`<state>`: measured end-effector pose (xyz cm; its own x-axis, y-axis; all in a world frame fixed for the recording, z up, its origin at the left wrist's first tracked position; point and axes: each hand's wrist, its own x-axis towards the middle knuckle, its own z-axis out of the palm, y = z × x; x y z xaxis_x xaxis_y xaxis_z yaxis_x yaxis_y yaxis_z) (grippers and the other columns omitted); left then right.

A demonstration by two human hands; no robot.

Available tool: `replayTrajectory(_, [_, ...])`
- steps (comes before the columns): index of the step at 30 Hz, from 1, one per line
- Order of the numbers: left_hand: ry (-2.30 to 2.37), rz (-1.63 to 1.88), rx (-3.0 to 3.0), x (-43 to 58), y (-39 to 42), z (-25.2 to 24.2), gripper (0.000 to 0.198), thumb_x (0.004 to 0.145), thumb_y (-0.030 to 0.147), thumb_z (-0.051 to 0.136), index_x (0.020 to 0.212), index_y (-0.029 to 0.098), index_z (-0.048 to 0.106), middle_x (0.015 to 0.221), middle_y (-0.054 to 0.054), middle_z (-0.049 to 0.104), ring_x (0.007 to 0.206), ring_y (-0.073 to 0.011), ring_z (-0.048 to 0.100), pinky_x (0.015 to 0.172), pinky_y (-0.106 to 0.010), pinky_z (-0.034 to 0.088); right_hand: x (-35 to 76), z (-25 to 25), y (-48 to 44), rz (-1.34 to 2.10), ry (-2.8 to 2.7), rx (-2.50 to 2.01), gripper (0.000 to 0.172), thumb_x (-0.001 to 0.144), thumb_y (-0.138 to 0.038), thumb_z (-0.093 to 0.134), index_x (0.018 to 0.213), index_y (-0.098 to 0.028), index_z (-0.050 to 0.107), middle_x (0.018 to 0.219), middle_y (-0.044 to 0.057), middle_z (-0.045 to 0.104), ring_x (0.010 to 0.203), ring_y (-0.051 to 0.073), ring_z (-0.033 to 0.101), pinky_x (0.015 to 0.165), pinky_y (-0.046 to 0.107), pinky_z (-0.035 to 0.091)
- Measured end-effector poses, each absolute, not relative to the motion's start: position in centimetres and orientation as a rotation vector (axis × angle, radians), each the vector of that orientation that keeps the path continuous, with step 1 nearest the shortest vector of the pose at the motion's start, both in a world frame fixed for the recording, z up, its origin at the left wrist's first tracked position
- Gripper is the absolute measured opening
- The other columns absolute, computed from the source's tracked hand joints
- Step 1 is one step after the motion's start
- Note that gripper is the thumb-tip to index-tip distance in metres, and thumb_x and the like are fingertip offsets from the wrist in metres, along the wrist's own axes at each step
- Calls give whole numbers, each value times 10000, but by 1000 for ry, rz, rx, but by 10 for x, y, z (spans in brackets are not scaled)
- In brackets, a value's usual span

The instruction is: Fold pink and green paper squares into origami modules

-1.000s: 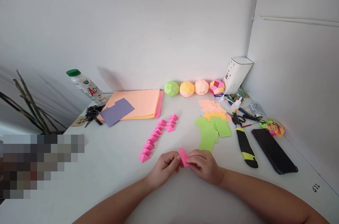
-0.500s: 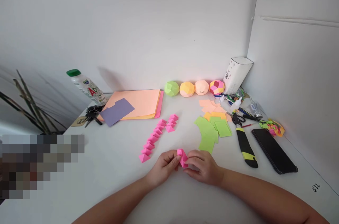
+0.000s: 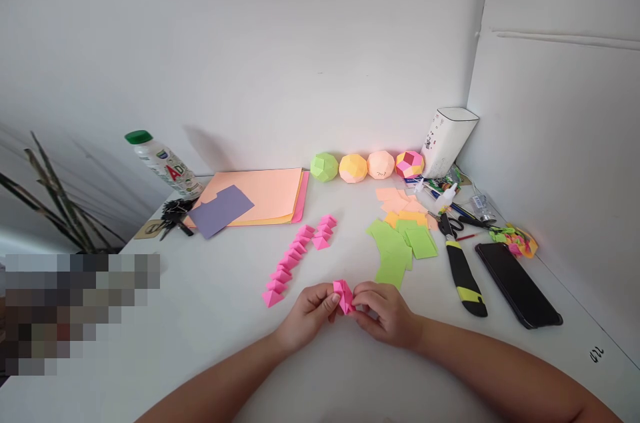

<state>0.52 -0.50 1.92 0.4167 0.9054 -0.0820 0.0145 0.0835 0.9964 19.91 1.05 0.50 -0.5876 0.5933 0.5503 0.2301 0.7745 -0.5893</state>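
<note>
- White table (image 3: 210,316) runs into a corner of plain white wall (image 3: 250,43). A row of folded pink units (image 3: 295,256) lies slantwise near the table's middle, and I place everything else from that row.
- Behind the row and to its left lies a stack of peach paper sheets (image 3: 265,193), with a purple card (image 3: 220,209) on its near left corner.
- Well to the right of the row, near the side wall, lies a black phone (image 3: 517,284).
- Far behind and right of the row, in the corner, stands a white box (image 3: 447,139).
- Well behind and left of the row, past the sheets, leans a bottle with a green cap (image 3: 163,163).
- Right of the row, short of the phone, lies a black-and-yellow utility knife (image 3: 463,276).
- Between the row and the knife are spread loose green squares (image 3: 397,246).
- Behind the row, against the wall, 4 paper balls (image 3: 367,166) sit in a line.
- Just in front of the row's near end is the left hand (image 3: 305,319), its thumb and fingertips pinching the left side of a pink folded piece (image 3: 344,296).
- Further right of the row's near end, the right hand (image 3: 387,313) pinches the piece's other side with its fingers curled.
- The piece sits between the 2 hands, in front and slightly right of the row's near end. I cannot tell whether it touches the table.
</note>
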Motion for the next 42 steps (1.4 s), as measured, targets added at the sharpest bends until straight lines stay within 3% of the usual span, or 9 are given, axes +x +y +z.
replayTrajectory(14, [890, 886, 1318, 6, -4, 18, 370, 869, 421, 484, 621, 150, 530, 592, 21, 487, 550, -99, 411, 529, -210, 329, 199, 5, 10, 657, -2160, -611, 59, 871, -159, 466, 891, -181, 517, 757, 42, 622, 611, 123, 536, 559, 228, 438])
replayTrajectory(18, [925, 885, 1339, 6, -5, 18, 382, 859, 438, 489, 613, 150, 538, 577, 22, 489, 534, -98, 409, 518, -211, 324, 200, 4, 10, 709, -2111, -613, 43, 863, -178, 488, 882, -181, 527, 789, 47, 629, 531, 97, 489, 504, 215, 416])
replayTrajectory(30, [1033, 811, 1519, 5, -6, 13, 355, 864, 412, 483, 664, 145, 605, 549, 17, 475, 537, -107, 411, 517, -226, 326, 198, 11, 16, 1235, -1847, -845, 125, 795, -280, 597, 785, -155, 595, 670, 17, 588, 516, 97, 483, 478, 217, 406])
replayTrajectory(34, [1058, 867, 1411, 7, -8, 12, 246, 839, 392, 535, 895, 166, 614, 609, 23, 498, 543, -106, 458, 523, -228, 373, 198, 11, 16, 1386, -1775, -845, 108, 783, -255, 609, 774, -149, 596, 641, -6, 563, 508, 93, 503, 480, 215, 411])
replayTrajectory(37, [1083, 962, 1238, 9, -10, 11, 376, 801, 409, 584, 1106, 210, 489, 732, 18, 540, 535, -95, 492, 513, -230, 406, 198, 14, 17, 1413, -1765, -842, 102, 787, -246, 599, 765, -146, 605, 643, -11, 559, 510, 88, 500, 482, 212, 409])
replayTrajectory(42, [1040, 950, 1210, 9, -11, 9, 265, 808, 414, 582, 917, 189, 492, 649, 37, 526, 534, -92, 479, 520, -229, 402, 198, 15, 17, 1440, -1769, -865, 108, 800, -246, 594, 785, -143, 622, 658, -7, 567, 522, 88, 506, 495, 214, 418])
